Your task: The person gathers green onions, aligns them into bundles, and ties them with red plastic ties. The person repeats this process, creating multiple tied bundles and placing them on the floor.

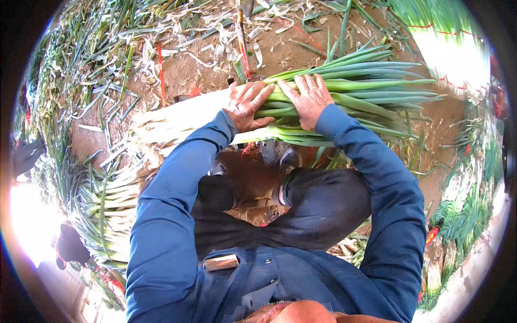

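A thick bundle of long green onions (355, 87) lies crosswise in front of me, its white stems and roots to the left and its green leaves to the right. My left hand (248, 105) rests on top where white turns to green, thumb apart from the fingers. To its right, my right hand (307, 99) presses on the green leaves with fingers spread. Both palms are hidden. Under the bundle, parts of a metal stand (268, 151) show between my feet. A red-marked upright bar (243, 48) rises just beyond the bundle.
Loose leaves and peelings (80, 52) cover the ground at upper left. More green onions (117, 214) lie at lower left. Tied bundles (452, 48) stand at upper right, with others (464, 189) along the right. Red strips (161, 74) lie on the soil. Dark figures show at the left edge.
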`<state>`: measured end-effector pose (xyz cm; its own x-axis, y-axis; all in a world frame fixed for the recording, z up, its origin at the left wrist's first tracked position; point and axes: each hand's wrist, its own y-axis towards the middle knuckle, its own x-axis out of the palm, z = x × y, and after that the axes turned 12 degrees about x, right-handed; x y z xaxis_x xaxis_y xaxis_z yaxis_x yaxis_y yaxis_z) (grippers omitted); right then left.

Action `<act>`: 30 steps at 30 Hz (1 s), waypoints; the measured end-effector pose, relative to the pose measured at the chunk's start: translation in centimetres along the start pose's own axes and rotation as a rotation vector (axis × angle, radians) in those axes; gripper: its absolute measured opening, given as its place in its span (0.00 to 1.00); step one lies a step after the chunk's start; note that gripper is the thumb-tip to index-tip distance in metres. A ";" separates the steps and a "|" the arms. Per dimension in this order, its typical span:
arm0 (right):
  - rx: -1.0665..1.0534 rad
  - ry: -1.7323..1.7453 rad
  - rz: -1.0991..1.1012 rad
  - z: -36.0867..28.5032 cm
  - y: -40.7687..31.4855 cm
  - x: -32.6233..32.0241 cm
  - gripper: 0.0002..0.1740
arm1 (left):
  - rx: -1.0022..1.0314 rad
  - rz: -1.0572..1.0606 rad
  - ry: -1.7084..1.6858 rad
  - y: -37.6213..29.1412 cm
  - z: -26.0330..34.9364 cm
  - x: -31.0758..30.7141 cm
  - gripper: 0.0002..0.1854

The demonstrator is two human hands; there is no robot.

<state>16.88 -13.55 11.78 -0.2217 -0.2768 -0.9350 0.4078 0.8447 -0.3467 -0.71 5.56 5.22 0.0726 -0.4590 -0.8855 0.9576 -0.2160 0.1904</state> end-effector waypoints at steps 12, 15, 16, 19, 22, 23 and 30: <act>0.264 -0.399 0.084 12.9 -9.2 -0.7 0.68 | 0.002 0.036 0.091 -0.3 -0.2 0.3 0.53; 0.211 -0.251 0.024 12.6 -8.8 -1.9 0.70 | 0.020 0.045 0.070 -0.3 -0.5 1.0 0.54; 0.178 -0.173 0.014 11.5 -8.5 -2.0 0.70 | 0.008 0.030 0.067 -0.3 -0.1 0.7 0.54; 0.057 -0.010 0.078 5.9 -7.5 -2.5 0.71 | -0.003 0.023 0.120 -0.6 -0.3 0.6 0.54; 0.044 -0.260 0.091 5.3 -6.5 0.1 0.64 | -0.010 0.021 0.093 -0.6 -0.1 0.5 0.53; 0.004 -0.370 0.119 6.6 -7.0 -0.2 0.55 | -0.022 0.008 0.074 -0.4 -0.1 0.6 0.53; 0.198 -0.487 0.269 17.6 -9.2 3.4 0.44 | -0.008 0.040 0.049 -0.6 -0.4 0.4 0.48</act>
<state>28.01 -30.31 10.45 0.3254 -0.2826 -0.9024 0.5616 0.8255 -0.0560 -1.14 5.86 4.59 0.1238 -0.4241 -0.8971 0.9558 -0.1919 0.2227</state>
